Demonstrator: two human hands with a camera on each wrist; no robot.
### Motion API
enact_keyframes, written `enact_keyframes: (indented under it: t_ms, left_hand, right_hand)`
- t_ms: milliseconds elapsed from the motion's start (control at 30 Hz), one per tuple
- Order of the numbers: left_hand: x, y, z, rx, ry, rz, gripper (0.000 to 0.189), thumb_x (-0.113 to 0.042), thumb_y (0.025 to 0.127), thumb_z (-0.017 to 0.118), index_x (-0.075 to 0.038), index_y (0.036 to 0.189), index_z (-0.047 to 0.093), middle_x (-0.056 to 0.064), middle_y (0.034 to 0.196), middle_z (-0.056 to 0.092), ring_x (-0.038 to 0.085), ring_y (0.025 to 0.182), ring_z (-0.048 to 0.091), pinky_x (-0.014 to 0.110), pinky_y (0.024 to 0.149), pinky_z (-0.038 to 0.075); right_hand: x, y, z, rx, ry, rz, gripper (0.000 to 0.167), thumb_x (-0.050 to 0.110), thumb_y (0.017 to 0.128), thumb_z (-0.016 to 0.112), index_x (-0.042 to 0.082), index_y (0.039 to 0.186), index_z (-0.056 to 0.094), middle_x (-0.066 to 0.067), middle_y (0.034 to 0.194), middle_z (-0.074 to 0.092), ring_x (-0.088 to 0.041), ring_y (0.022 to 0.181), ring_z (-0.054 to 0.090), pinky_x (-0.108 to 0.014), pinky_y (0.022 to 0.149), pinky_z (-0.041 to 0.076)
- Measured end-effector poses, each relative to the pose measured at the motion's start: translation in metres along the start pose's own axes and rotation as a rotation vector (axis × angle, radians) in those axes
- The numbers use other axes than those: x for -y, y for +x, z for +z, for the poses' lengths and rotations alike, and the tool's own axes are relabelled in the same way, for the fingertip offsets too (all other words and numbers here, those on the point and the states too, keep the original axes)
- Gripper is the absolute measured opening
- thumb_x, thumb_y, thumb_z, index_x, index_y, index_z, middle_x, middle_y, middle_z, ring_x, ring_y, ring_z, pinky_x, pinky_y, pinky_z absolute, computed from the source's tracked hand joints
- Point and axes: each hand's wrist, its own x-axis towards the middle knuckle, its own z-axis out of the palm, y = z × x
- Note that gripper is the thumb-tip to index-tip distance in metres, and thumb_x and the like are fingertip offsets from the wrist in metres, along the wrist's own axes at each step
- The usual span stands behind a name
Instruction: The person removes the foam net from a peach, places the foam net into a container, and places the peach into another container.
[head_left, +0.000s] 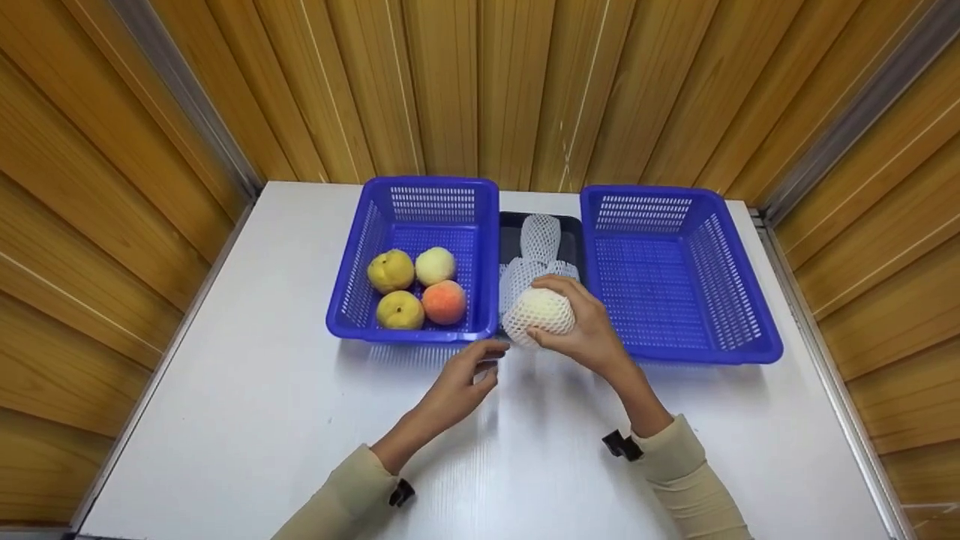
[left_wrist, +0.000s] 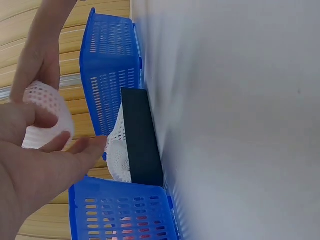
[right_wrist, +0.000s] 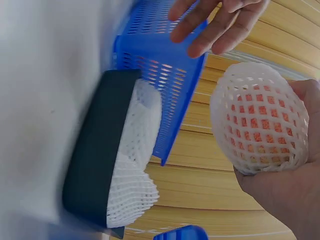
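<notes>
My right hand (head_left: pixel 585 330) grips a peach in a white foam net (head_left: pixel 541 313), thumb on the near side and fingers over the far side. Reddish skin shows through the mesh of the netted peach (right_wrist: pixel 262 122) in the right wrist view. With its fingers loosely bent and nothing in them, my left hand (head_left: pixel 459 382) hovers by the near right corner of the left blue basket (head_left: pixel 412 335). Behind the netted peach, several empty-looking white foam nets (head_left: pixel 540 238) lie in a black tray (head_left: pixel 571 232), partly hidden by my right hand.
Inside the left basket are a reddish peach (head_left: pixel 444 302), a pale peach (head_left: pixel 435 266) and two yellow fruits (head_left: pixel 400 310). A second blue basket (head_left: pixel 675 352) stands right of the tray. Wood-patterned walls (head_left: pixel 442 90) enclose the white table (head_left: pixel 225 420) at the back and sides.
</notes>
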Motion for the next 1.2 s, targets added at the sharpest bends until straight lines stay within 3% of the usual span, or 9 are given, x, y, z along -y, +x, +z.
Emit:
enact_keyframes:
  t_ms: [233,400,567,733,967,1200]
  left_hand:
    - [-0.015,0.011,-0.009,-0.307,-0.087,0.224,0.027,0.008,0.099,0.056,-0.003,0.117,0.073,0.01,0.119,0.071,0.023,0.114,0.066,0.03,0.097,0.055]
    - [-0.025,0.021,-0.013,-0.401,-0.122,0.303,0.022,0.009,0.096,0.06,0.005,0.113,0.073,0.017,0.117,0.072,0.021,0.115,0.067,0.032,0.099,0.055]
    - [-0.026,0.031,-0.014,-0.46,-0.149,0.301,0.019,0.007,0.094,0.065,0.008,0.111,0.073,0.018,0.111,0.073,0.016,0.105,0.07,0.029,0.09,0.059]
    - [-0.028,0.039,-0.014,-0.453,-0.202,0.27,0.021,0.007,0.094,0.064,0.009,0.113,0.072,0.02,0.109,0.073,0.012,0.095,0.07,0.026,0.082,0.059]
    - [-0.03,0.04,-0.016,-0.346,-0.352,0.29,0.035,0.014,0.088,0.068,0.013,0.123,0.065,0.024,0.125,0.065,0.023,0.117,0.065,0.039,0.102,0.053]
    - [-0.032,0.042,-0.011,-0.304,-0.318,0.285,0.055,0.017,0.078,0.074,0.011,0.131,0.06,0.022,0.127,0.061,0.022,0.12,0.061,0.039,0.103,0.052]
  right_hand:
    - [0.015,0.007,-0.001,-0.025,0.256,0.126,0.066,0.003,0.075,0.087,0.009,0.135,0.062,-0.009,0.134,0.063,-0.025,0.112,0.059,-0.03,0.088,0.054]
    - [0.021,0.009,0.006,-0.014,0.374,0.157,0.065,0.005,0.078,0.084,0.011,0.137,0.06,-0.008,0.135,0.061,-0.026,0.11,0.059,-0.03,0.086,0.056]
    - [0.026,0.013,0.01,-0.011,0.469,0.157,0.061,0.01,0.08,0.08,0.011,0.137,0.059,-0.009,0.136,0.06,-0.029,0.113,0.058,-0.032,0.087,0.057]
    - [0.03,0.016,0.012,-0.01,0.528,0.14,0.062,0.01,0.08,0.077,0.008,0.138,0.057,-0.01,0.139,0.059,-0.031,0.119,0.057,-0.034,0.092,0.056]
    - [0.029,0.017,0.018,-0.004,0.639,0.126,0.063,0.013,0.08,0.073,0.005,0.14,0.054,-0.015,0.142,0.056,-0.032,0.12,0.056,-0.034,0.094,0.055]
    - [0.027,0.015,0.023,-0.006,0.702,0.16,0.063,0.011,0.082,0.071,0.004,0.142,0.051,-0.017,0.14,0.054,-0.029,0.117,0.056,-0.033,0.092,0.055]
